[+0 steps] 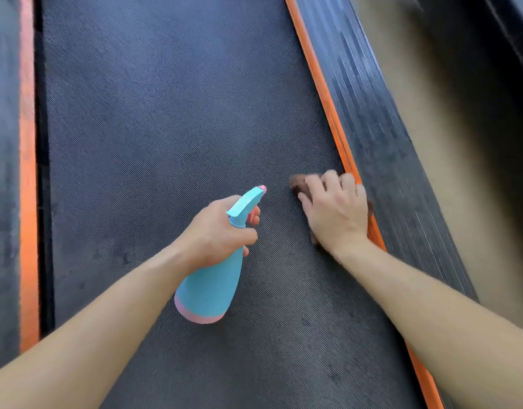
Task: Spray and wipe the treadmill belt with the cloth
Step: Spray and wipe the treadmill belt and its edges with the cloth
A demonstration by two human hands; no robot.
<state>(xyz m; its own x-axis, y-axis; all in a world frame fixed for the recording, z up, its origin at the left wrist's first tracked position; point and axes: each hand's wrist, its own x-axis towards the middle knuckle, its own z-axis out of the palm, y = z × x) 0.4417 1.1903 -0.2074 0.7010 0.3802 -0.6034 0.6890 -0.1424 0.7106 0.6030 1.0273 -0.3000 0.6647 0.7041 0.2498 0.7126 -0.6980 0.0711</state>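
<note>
The dark textured treadmill belt [165, 119] fills most of the view. My left hand [222, 231] grips the neck of a turquoise spray bottle [210, 287] with a pink base and pink nozzle tip, held above the belt's middle with the nozzle pointing up and to the right. My right hand [334, 208] presses a brown cloth [297, 184] against the belt at its right edge, right beside the orange strip. The hand covers most of the cloth; only its blurred far-left corner and small edges show.
Orange strips run along both sides of the belt, the left orange strip [28, 172] and the right orange strip [322, 93]. Outside them lie ribbed dark side rails [381, 122]. A tan floor [461, 172] lies to the right.
</note>
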